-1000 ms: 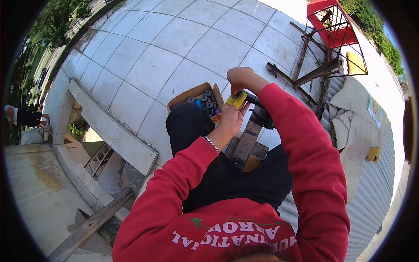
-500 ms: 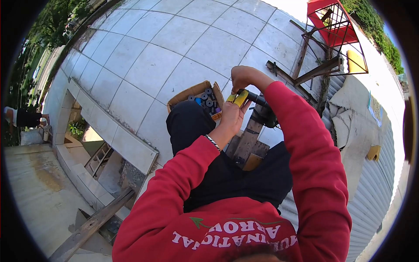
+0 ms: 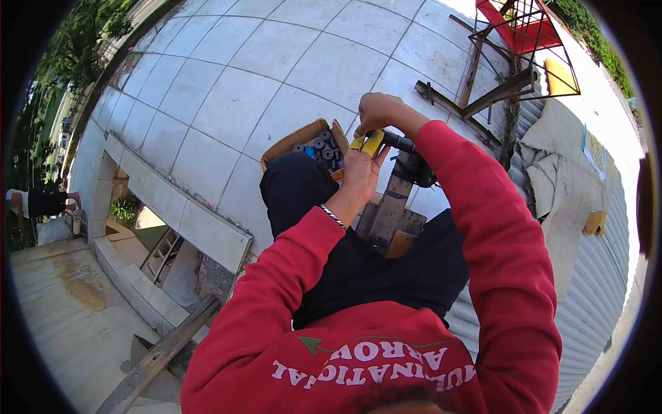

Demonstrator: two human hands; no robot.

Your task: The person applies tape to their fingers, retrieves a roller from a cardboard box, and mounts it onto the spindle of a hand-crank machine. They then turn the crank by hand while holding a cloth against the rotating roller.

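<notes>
A yellow piece (image 3: 372, 143), folded or strip-like, wraps or lies against the end of a black cylinder (image 3: 398, 142). My left hand (image 3: 360, 172) grips it from below, fingers closed around it. From above, my right hand (image 3: 380, 112) bends over with its fingertips pinched at the yellow piece's far end. The cylinder sticks out of a dark clamp-like device (image 3: 414, 168) fixed on a wooden post (image 3: 391, 210) between my legs. What exactly my right fingertips pinch is partly hidden by the hand.
Beside my left knee stands a cardboard box (image 3: 276, 151) of black ring-shaped pieces and a blue one. Rusty metal bars (image 3: 500, 100) and a red framed object (image 3: 527, 31) lie at the far right. A tiled ledge (image 3: 207, 231) borders an opening on the left. A person (image 3: 45, 202) stands far left.
The view has shifted slightly, so the hands and box appear a little higher and to the left. Both hands stay at the yellow piece; the grip looks the same.
</notes>
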